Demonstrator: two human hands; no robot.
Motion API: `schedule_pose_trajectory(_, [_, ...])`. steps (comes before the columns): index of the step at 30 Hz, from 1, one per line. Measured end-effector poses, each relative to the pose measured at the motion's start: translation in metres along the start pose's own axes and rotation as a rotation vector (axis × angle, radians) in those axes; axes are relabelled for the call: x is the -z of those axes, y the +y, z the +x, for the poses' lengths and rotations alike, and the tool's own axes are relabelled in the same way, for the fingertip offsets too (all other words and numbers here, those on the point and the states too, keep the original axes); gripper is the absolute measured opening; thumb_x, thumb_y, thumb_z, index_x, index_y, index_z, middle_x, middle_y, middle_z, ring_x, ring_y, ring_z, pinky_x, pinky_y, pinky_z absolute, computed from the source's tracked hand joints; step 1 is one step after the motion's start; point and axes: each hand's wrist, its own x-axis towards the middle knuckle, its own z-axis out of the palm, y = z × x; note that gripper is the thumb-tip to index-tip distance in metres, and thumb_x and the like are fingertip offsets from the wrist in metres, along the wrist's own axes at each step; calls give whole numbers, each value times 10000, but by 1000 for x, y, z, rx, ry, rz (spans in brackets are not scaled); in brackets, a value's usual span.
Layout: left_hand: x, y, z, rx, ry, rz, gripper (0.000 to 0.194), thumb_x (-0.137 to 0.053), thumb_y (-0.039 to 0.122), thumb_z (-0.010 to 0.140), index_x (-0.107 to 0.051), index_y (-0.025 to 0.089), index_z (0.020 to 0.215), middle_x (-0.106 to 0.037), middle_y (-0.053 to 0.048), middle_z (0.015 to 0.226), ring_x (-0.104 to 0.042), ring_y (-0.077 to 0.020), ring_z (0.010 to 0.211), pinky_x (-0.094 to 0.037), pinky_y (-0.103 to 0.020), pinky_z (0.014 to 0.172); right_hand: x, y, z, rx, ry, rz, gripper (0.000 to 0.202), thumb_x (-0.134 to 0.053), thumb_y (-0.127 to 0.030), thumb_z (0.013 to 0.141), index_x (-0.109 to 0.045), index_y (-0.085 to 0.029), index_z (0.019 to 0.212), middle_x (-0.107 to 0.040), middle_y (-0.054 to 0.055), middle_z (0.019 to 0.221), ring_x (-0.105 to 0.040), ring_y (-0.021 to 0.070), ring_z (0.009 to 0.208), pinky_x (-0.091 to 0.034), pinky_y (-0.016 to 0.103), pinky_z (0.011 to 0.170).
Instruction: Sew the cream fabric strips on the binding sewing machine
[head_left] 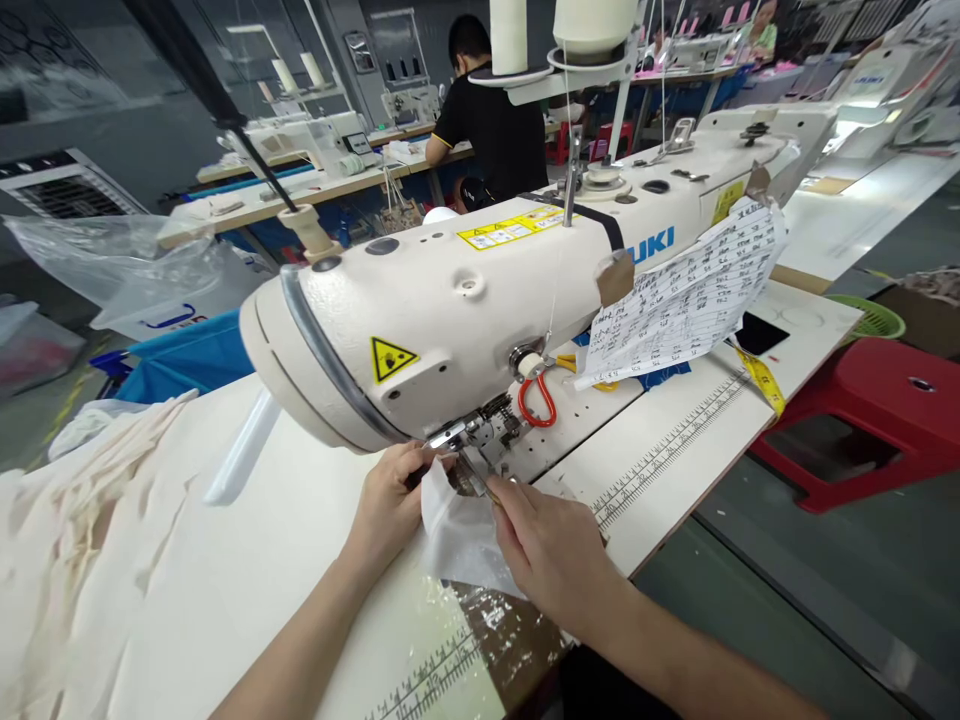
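Note:
A piece of thin white fabric (463,538) lies at the front of the white sewing machine (450,290), its upper end under the needle area. My left hand (390,500) is closed on the fabric's left edge, fingertips close to the presser foot. My right hand (559,555) grips the fabric's right side with curled fingers, beside a small metal piece at the needle plate. The fingertips of both hands are partly hidden. Red-handled scissors (538,402) rest on the machine bed just behind the needle area.
Cream fabric pieces (67,540) are heaped on the table's left. A handwritten paper sheet (682,295) hangs on the machine. Printed rulers (667,440) mark the tabletop. A red stool (877,420) stands at right. Another person (491,120) sits at a table behind.

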Motion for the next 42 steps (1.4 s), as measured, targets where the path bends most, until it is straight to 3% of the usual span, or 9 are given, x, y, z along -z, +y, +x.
schedule_pose_trajectory(7, [0, 1, 1, 50, 4, 17, 335, -628, 529, 804, -711, 221, 699, -717, -35, 781, -636, -203, 718, -468, -304, 638, 1, -1, 1, -26, -45, -2, 298, -446, -156, 979, -579, -145, 1245, -735, 47, 887, -691, 191, 688, -403, 294, 537])
schedule_pose_trajectory(13, [-2, -2, 1, 76, -9, -6, 311, -611, 500, 826, -751, 222, 810, -712, -32, 783, -633, -199, 703, -469, -312, 651, 1, 1, -2, -6, 11, 56, 302, -396, -172, 993, -575, -145, 1234, -727, 43, 872, -686, 192, 695, -409, 301, 543])
schedule_pose_trajectory(21, [-2, -2, 0, 14, -2, 91, 317, -568, 492, 845, -700, 212, 779, -698, -34, 771, -618, -201, 697, -462, -316, 640, -1, -2, 1, -27, -10, -32, 284, -431, -175, 998, -577, -161, 1241, -726, 28, 862, -698, 199, 676, -413, 309, 512])
schedule_pose_trajectory(29, [-5, -2, 2, -77, 13, 216, 223, -515, 347, 788, -663, 196, 860, -699, -57, 812, -645, -233, 769, -484, -338, 678, 0, -4, 1, -3, -21, -46, 302, -429, -164, 995, -570, -150, 1262, -725, 39, 882, -696, 210, 670, -453, 322, 514])
schedule_pose_trajectory(35, [-3, -2, 1, 20, 14, 119, 291, -549, 466, 853, -660, 211, 767, -692, -36, 767, -647, -212, 731, -482, -311, 643, 0, -4, 1, -23, -31, -51, 285, -447, -151, 975, -587, -138, 1223, -734, 45, 864, -707, 220, 668, -458, 325, 494])
schedule_pose_trajectory(39, [-3, -6, -1, -54, 39, 112, 235, -581, 420, 872, -688, 219, 813, -709, -24, 802, -660, -199, 758, -500, -296, 660, -2, -4, 3, -44, -55, -78, 297, -444, -162, 986, -578, -139, 1250, -739, 52, 888, -715, 227, 681, -475, 327, 494])
schedule_pose_trajectory(42, [-4, -9, -3, -202, 61, 209, 175, -565, 329, 897, -689, 221, 837, -718, -32, 839, -659, -193, 765, -509, -295, 656, -3, -6, 4, -46, -69, -106, 311, -449, -164, 997, -562, -137, 1286, -744, 59, 906, -718, 224, 691, -489, 318, 504])
